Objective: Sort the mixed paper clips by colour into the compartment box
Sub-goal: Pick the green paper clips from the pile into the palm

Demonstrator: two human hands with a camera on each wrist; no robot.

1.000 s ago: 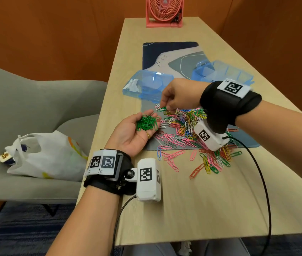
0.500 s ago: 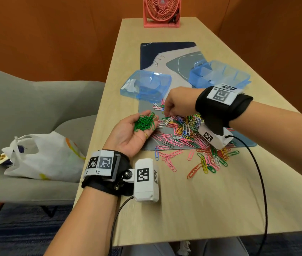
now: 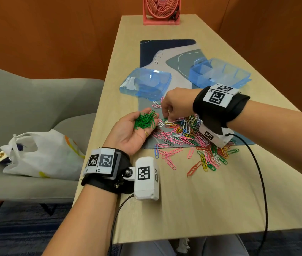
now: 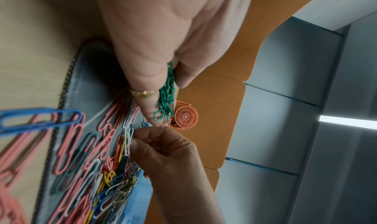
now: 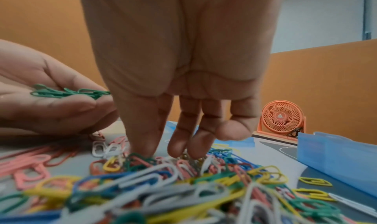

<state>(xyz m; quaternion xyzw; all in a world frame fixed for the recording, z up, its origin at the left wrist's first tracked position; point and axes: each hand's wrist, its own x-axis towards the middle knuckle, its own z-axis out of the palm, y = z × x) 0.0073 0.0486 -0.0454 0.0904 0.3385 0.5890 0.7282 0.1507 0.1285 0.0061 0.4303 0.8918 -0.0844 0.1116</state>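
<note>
My left hand [image 3: 149,119] lies palm up at the left edge of the mat, cupping a bunch of green clips [image 3: 145,120] on its relaxed fingers; those green clips [image 4: 167,97] [image 5: 67,92] also show in both wrist views. The mixed pile of clips [image 3: 187,130] spreads over the mat's near end and onto the table. My right hand [image 3: 168,115] reaches down into the pile's far left part, just beside the left fingertips. Its thumb and fingertips [image 5: 177,153] touch the clips with a gap between them. The open blue compartment box [image 3: 246,74] stands behind my right wrist.
A blue clear lid [image 3: 146,84] lies on the mat [image 3: 166,52] behind my hands. A pink fan [image 3: 161,10] stands at the table's far end. Left of the table, a grey chair holds a white plastic bag [image 3: 41,154]. Cables trail from both wrist cameras.
My right hand has come down a little, from just above the pile's far edge into the clips beside the left fingertips. The left hand has kept its place with the green clips.
</note>
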